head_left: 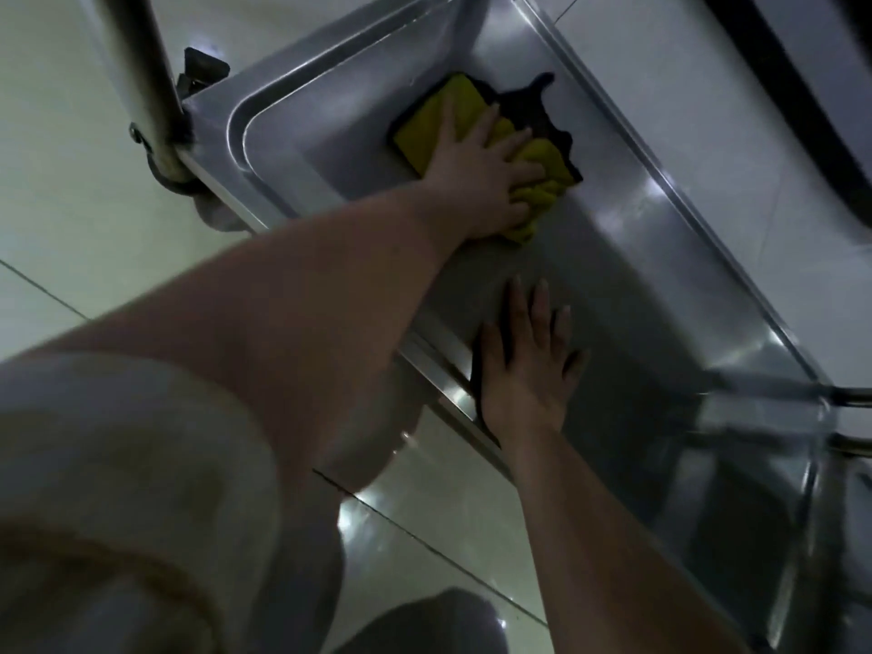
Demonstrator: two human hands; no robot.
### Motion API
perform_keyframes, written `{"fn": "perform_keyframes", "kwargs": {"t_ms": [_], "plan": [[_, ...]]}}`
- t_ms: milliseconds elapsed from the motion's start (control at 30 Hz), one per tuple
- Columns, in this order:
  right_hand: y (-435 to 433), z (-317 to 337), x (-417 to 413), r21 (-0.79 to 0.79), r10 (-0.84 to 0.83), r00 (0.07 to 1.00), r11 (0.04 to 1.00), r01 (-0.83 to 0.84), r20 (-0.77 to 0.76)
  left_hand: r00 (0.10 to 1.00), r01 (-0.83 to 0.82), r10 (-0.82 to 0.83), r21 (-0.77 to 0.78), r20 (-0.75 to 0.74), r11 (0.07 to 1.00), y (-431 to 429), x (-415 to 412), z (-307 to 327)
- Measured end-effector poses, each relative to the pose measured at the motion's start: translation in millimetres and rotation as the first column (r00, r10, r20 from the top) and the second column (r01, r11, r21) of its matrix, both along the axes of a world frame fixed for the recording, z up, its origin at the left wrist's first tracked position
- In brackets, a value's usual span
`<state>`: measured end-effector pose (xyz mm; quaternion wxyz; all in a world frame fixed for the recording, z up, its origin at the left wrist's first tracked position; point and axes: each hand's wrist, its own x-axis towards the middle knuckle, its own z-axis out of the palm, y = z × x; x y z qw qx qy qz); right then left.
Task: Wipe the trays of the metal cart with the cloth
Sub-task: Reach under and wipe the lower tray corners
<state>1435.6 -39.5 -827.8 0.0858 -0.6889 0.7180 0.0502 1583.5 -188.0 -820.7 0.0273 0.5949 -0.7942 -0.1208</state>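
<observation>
A low metal cart tray [302, 148] runs diagonally from upper left to lower right. A yellow cloth [427, 127] lies crumpled on its floor near the far end. My left hand [476, 181] presses flat on the cloth with fingers spread and straight. My right hand [526, 365] lies flat on the tray's near side, fingers straight, palm over the near rim, holding nothing.
A cart upright post [151, 82] rises at the upper left, with a black caster [203, 70] beside it. Glossy floor tiles [71, 205] surround the cart. A rail of the cart [849, 398] crosses at the right edge. My knees show at the bottom.
</observation>
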Motion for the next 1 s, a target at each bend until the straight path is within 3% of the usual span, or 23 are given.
{"fn": "perform_keyframes", "kwargs": {"t_ms": [67,233,400,533,800,1000], "plan": [[0.5,-0.7,0.6,0.022,0.018,1.000,1.000,-0.018,-0.005,0.996,-0.086,0.087,-0.038,0.020,0.996,-3.2,27.5,-7.8],[-2.1,6.1,-37.9,0.031,0.068,0.998,0.997,-0.068,0.005,0.992,-0.115,0.118,-0.057,0.049,0.992,1.4,30.3,-6.8],[1.9,4.5,-134.6,0.054,-0.259,0.964,0.963,0.263,-0.066,0.994,-0.104,0.105,-0.037,0.035,0.994,11.9,18.2,-4.0],[7.8,2.1,-140.7,0.094,-0.380,0.918,0.916,0.390,-0.110,0.997,-0.066,0.066,0.006,0.037,0.998,26.7,-21.5,-3.3],[11.8,3.1,-140.2,0.070,-0.364,0.928,0.927,0.370,-0.078,0.979,0.201,-0.202,0.041,0.024,0.979,73.2,-165.4,1.7],[13.0,10.5,-168.7,0.087,-0.204,0.978,0.976,0.199,0.051,0.980,0.187,-0.188,0.022,0.062,0.982,70.9,-164.9,-1.7]]}}
